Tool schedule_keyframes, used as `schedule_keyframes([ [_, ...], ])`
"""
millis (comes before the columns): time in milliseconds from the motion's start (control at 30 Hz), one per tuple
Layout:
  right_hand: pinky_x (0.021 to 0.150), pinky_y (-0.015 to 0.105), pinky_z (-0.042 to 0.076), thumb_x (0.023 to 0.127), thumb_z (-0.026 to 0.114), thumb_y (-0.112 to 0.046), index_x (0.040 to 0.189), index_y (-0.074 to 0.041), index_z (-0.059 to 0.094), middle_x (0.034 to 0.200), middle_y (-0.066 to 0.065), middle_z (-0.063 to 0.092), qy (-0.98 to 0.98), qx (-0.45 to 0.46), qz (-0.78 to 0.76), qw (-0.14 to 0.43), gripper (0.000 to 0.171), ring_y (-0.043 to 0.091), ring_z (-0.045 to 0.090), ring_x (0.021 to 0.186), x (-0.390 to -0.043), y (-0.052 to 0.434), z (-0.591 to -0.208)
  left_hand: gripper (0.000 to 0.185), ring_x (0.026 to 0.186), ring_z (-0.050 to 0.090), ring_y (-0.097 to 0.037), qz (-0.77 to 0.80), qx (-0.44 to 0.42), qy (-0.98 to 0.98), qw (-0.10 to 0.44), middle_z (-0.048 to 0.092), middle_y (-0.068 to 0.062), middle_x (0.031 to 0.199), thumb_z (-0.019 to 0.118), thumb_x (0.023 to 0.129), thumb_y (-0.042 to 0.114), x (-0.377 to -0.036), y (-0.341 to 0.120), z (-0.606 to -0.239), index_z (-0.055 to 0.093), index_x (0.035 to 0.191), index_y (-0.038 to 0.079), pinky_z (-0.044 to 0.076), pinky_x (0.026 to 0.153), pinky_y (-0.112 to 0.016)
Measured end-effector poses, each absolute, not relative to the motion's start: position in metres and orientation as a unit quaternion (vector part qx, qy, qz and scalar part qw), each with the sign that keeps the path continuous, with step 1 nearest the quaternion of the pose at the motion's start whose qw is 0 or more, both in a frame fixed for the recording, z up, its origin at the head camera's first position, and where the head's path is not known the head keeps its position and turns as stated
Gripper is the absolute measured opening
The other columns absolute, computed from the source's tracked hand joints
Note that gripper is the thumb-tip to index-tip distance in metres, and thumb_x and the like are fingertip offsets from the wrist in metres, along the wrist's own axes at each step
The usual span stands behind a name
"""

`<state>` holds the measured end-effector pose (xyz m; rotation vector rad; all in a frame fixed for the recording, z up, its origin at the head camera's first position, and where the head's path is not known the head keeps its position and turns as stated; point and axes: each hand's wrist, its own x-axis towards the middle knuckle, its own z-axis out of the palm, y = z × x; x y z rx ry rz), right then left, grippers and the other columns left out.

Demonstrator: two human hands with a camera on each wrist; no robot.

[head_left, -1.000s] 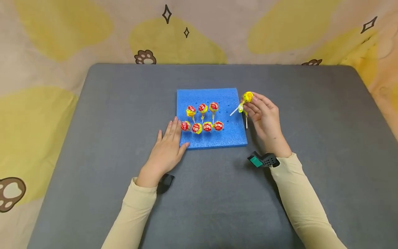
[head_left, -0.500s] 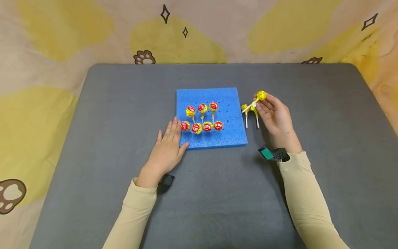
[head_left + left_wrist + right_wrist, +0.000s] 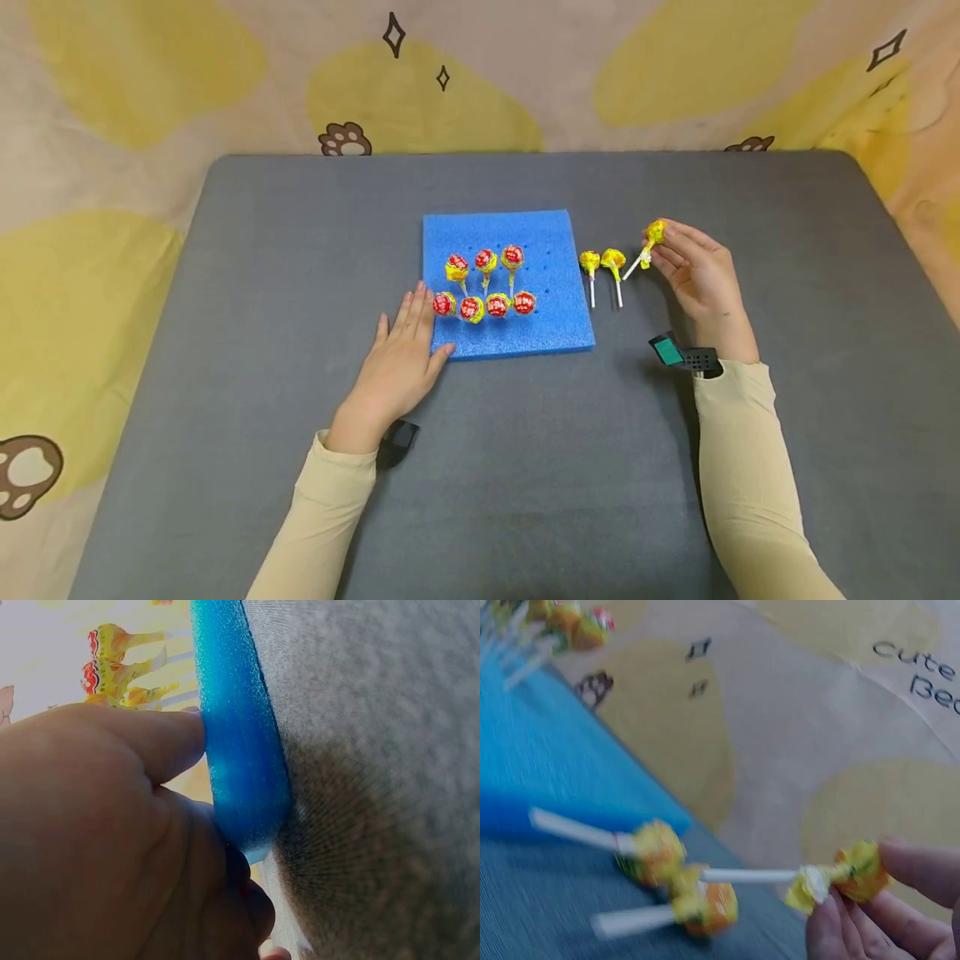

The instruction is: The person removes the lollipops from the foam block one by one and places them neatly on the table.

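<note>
A blue foam block (image 3: pixel 517 337) with small holes lies on the table. Several yellow lollipops with red-and-white tops stand in it in two rows, one being the front-right lollipop (image 3: pixel 524 302). My left hand (image 3: pixel 397 367) rests at the block's left edge, fingers straight, thumb on the front corner; the left wrist view shows the thumb (image 3: pixel 176 739) against the foam. My right hand (image 3: pixel 697 271) pinches a yellow-wrapped lollipop (image 3: pixel 655 233) by its head, stick pointing down-left. Two more lie right of the block: a near lollipop (image 3: pixel 590 262) and a farther lollipop (image 3: pixel 613 260).
A grey table (image 3: pixel 510 467) carries everything. Behind it hangs a pale cloth (image 3: pixel 570 50) with yellow patches and paw prints. Black wrist devices sit at both wrists, the right device (image 3: pixel 682 353) having a green face.
My right hand has moved right with the lollipop, away from the foam block, and the two lollipops lying beside the block have come into full view. My left hand has stayed in place.
</note>
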<state>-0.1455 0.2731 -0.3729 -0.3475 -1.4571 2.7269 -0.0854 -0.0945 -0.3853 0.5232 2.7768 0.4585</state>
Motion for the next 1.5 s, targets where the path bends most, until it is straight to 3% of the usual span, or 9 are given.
schedule_keyframes([
  [333, 0.072, 0.021, 0.053, 0.083, 0.070, -0.005, 0.092, -0.006, 0.076, 0.090, 0.001, 0.072, -0.654, -0.093, 0.750, -0.019, 0.011, 0.010, 0.067, 0.080, -0.153, 0.292, -0.395, 0.075, 0.143, -0.003, -0.029, 0.162, 0.180, 0.961, 0.136, -0.005, -0.012, 0.157, 0.044, 0.099, 0.038, -0.085, -0.096, -0.387, 0.004, 0.150, -0.001, 0.003, 0.111, -0.054],
  [533, 0.068, 0.018, 0.053, 0.081, 0.073, -0.006, 0.099, -0.002, 0.074, 0.085, -0.005, 0.072, -0.743, -0.074, 0.665, 0.028, 0.019, 0.006, 0.067, 0.076, -0.152, 0.291, -0.404, 0.077, 0.143, -0.003, -0.029, 0.160, 0.178, 0.960, 0.143, -0.005, -0.012, 0.157, 0.045, 0.098, 0.039, -0.085, -0.094, -0.390, 0.004, 0.150, 0.000, 0.003, 0.111, -0.055],
  [900, 0.073, 0.014, 0.048, 0.083, 0.072, -0.016, 0.106, 0.006, 0.069, 0.087, -0.014, 0.070, -0.842, -0.064, 0.532, 0.061, 0.032, 0.005, 0.062, 0.088, -0.143, 0.289, -0.414, 0.076, 0.143, -0.001, -0.030, 0.162, 0.178, 0.959, 0.147, -0.003, -0.013, 0.157, 0.046, 0.098, 0.039, -0.078, -0.095, -0.396, 0.006, 0.150, 0.000, 0.005, 0.111, -0.056],
  [1300, 0.074, 0.016, 0.047, 0.082, 0.075, -0.018, 0.109, 0.005, 0.069, 0.090, -0.011, 0.070, -0.833, -0.081, 0.543, 0.063, 0.036, 0.008, 0.061, 0.090, -0.149, 0.284, -0.404, 0.077, 0.143, -0.002, -0.029, 0.156, 0.180, 0.962, 0.135, -0.003, -0.013, 0.157, 0.046, 0.098, 0.038, -0.084, -0.098, -0.389, 0.005, 0.150, -0.001, 0.004, 0.111, -0.056],
  [1500, 0.074, 0.018, 0.047, 0.080, 0.076, -0.010, 0.105, 0.005, 0.070, 0.086, -0.009, 0.071, -0.781, -0.086, 0.611, 0.090, 0.030, 0.009, 0.063, 0.088, -0.150, 0.288, -0.404, 0.076, 0.143, 0.000, -0.030, 0.166, 0.186, 0.960, 0.129, -0.002, -0.013, 0.157, 0.047, 0.098, 0.037, -0.085, -0.095, -0.388, 0.006, 0.149, -0.002, 0.005, 0.111, -0.056],
])
